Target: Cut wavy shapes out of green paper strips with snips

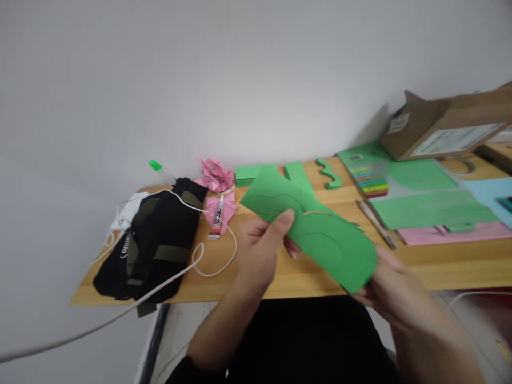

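Green sheet hangs over the table's near edge, held at both ends. Left hand pinches its upper end, thumb on top and fingers underneath. Right hand grips the lower end, its fingertips hidden behind the paper. On the table's left end lies a black bag with white lettering, tilted and too blurred to read. The box at the table's far right corner carries white labels with illegible print, and the frame cuts it off. Left of the table's middle, a glue tube is pixelated.
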`<state>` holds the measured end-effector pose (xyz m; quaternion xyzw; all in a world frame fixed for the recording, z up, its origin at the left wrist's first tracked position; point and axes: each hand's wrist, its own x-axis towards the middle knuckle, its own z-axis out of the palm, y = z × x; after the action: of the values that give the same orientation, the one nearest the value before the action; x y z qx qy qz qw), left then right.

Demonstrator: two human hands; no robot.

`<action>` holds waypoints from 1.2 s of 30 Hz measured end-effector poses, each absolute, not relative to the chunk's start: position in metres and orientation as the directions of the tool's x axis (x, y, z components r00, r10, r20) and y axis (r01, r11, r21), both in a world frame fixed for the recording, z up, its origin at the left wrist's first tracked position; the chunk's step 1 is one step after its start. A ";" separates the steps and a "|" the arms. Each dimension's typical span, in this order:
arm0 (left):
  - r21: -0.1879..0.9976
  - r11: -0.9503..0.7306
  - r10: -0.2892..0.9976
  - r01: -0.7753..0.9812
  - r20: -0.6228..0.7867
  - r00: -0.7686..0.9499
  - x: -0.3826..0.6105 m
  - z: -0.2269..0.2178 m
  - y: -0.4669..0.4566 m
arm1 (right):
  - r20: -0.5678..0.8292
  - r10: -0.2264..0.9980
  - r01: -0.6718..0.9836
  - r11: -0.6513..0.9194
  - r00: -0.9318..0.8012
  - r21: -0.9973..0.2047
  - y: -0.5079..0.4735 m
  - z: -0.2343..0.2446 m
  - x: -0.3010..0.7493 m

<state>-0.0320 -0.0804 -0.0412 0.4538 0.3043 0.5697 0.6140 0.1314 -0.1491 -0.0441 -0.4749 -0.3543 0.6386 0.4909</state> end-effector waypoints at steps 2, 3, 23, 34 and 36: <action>0.898 -0.039 0.982 -0.438 0.116 0.151 -0.040 -0.041 -0.071 | -0.350 0.926 -0.344 -0.376 -0.138 -0.860 -0.152 -0.047 0.146; 0.904 -0.012 0.980 -0.427 0.096 0.177 -0.043 -0.041 -0.067 | -0.327 0.931 -0.386 -0.365 -0.162 -0.847 -0.151 -0.047 0.153; 0.999 -0.048 0.701 0.020 0.020 0.713 -0.040 -0.030 -0.083 | 0.189 0.980 -0.017 0.190 0.060 -0.982 -0.118 -0.034 0.142; 0.949 -0.303 0.803 0.083 0.207 0.559 -0.030 -0.030 -0.087 | 0.131 0.982 -0.101 0.145 0.136 -0.984 -0.127 -0.037 0.140; 0.963 -0.262 0.819 0.063 0.187 0.543 -0.029 -0.033 -0.087 | 0.128 0.981 -0.096 0.142 0.144 -0.985 -0.126 -0.036 0.138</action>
<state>-0.0286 -0.0868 -0.0327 0.7069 0.3119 0.3624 0.5212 0.1382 -0.1258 -0.0361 -0.4708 -0.4702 0.4551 0.5917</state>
